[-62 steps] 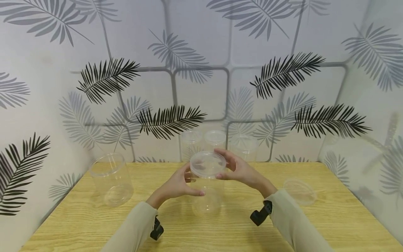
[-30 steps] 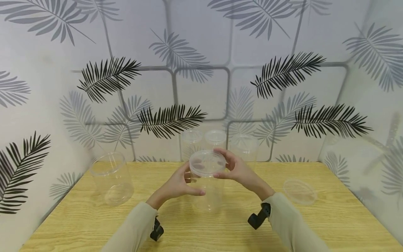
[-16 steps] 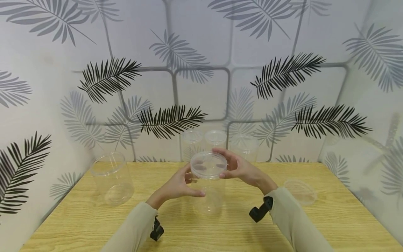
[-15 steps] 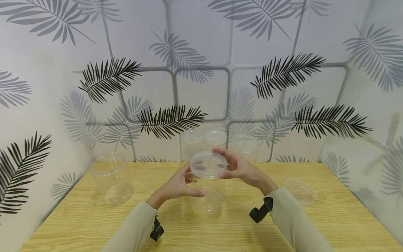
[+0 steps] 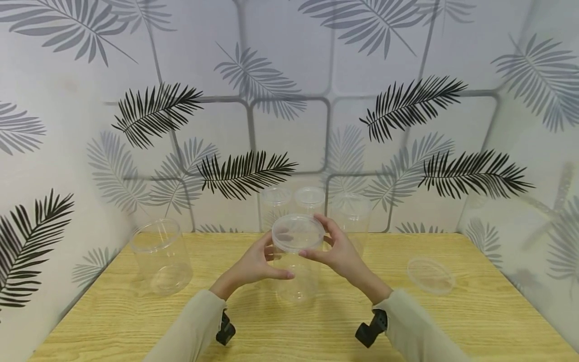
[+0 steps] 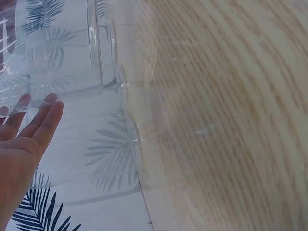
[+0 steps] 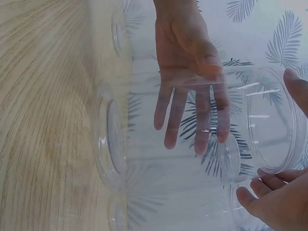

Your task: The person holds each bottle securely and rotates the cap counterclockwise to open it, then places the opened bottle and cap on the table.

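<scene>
A clear plastic jar [image 5: 296, 289] stands upright on the table in front of me, with a clear round lid [image 5: 298, 231] on its mouth. Around the jar's left side my left hand [image 5: 253, 264] holds its body, thumb in front and fingers behind. In the right wrist view those fingers show through the transparent wall. My right hand [image 5: 340, 251] grips the lid's rim from the right, thumb at the front edge and index finger at the back. The right wrist view also shows the right hand's thumb and fingertips at the lid end.
An open clear jar [image 5: 160, 266] stands at the left of the wooden table [image 5: 217, 332]. A loose clear lid [image 5: 431, 275] lies flat at the right. Behind are two narrow lidded jars [image 5: 276, 198] and a wider lidded one [image 5: 350, 211], near the leaf-patterned backdrop.
My right hand has swung round the lid: its thumb has slid left along the front rim and its wrist has dropped nearer me. The left hand keeps its hold on the jar.
</scene>
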